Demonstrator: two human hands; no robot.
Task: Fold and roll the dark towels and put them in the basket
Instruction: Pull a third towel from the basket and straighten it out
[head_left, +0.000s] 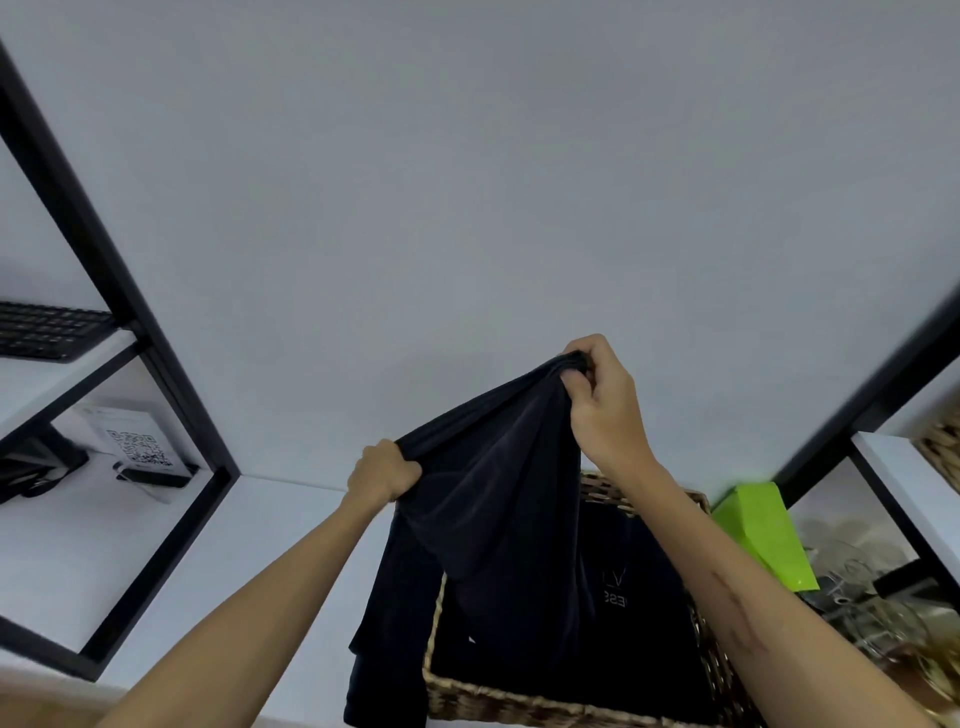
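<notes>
both hands, left grip (383, 470) and right grip (602, 397), pinch the dark towel (498, 519), seemingly above the basket (519, 704).

obstacles: my draped dark towel (493, 519) over the wicker basket (519, 704); green packet (763, 540) right. free: white shelf (249, 545) left.

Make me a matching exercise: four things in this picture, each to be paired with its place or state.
Things:
1. dark towel
2. wicker basket
3. green packet
4. keyboard

Places or states:
A. on a shelf at far left
B. held up by both hands
C. right of the basket
D. on the white surface, dark cloth inside

Pairs: 1-B, 2-D, 3-C, 4-A
</notes>
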